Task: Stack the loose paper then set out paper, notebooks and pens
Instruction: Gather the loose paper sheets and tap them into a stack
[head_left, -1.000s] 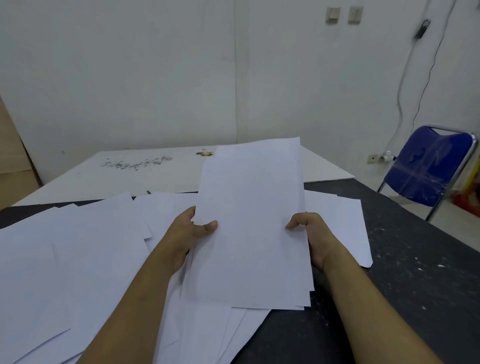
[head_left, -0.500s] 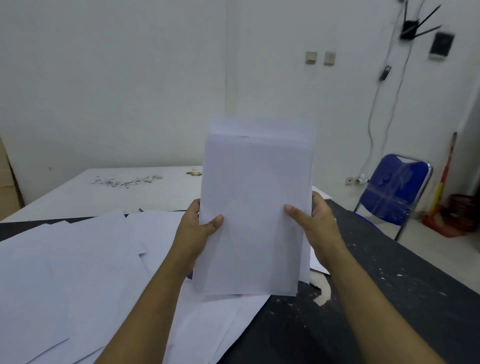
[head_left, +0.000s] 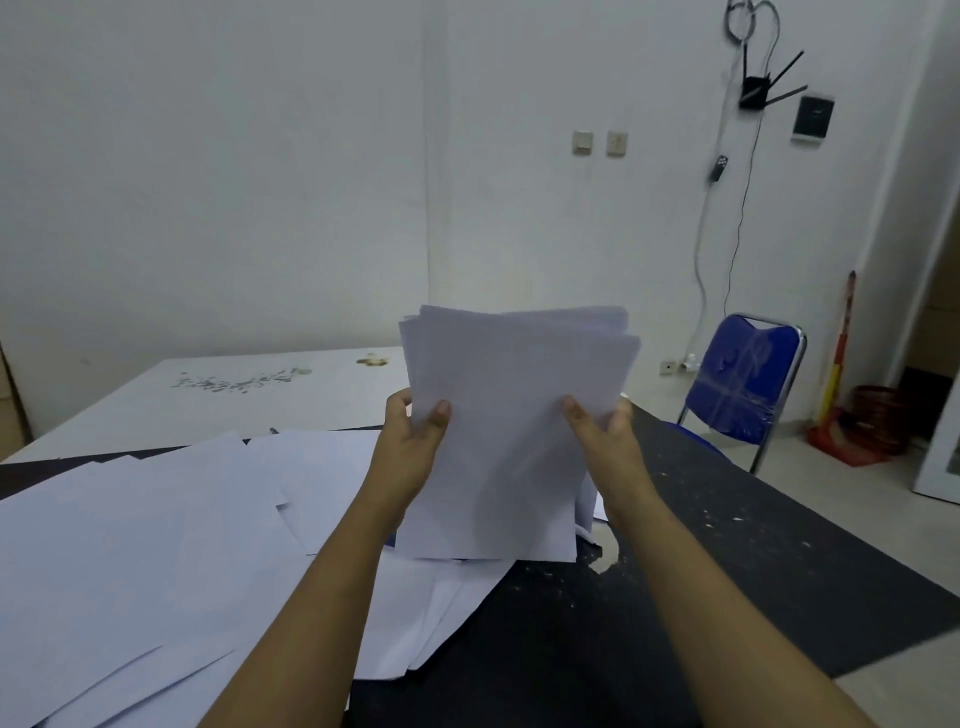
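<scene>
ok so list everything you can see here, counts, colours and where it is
paper stack: one, white, upright at centre, top edges uneven
loose sheets: many, white, overlapping on the left of the dark table
dark table: one, black with pale specks, nearest the camera
white table: one, white with marks, behind the dark one
folding chair: one, blue with metal frame, right, by the wall
router: one, black, on the wall, upper right
wall switches: two, pale, on the wall
left hand: grips the stack's left edge, thumb in front
right hand: grips the stack's right edge, thumb in front
</scene>
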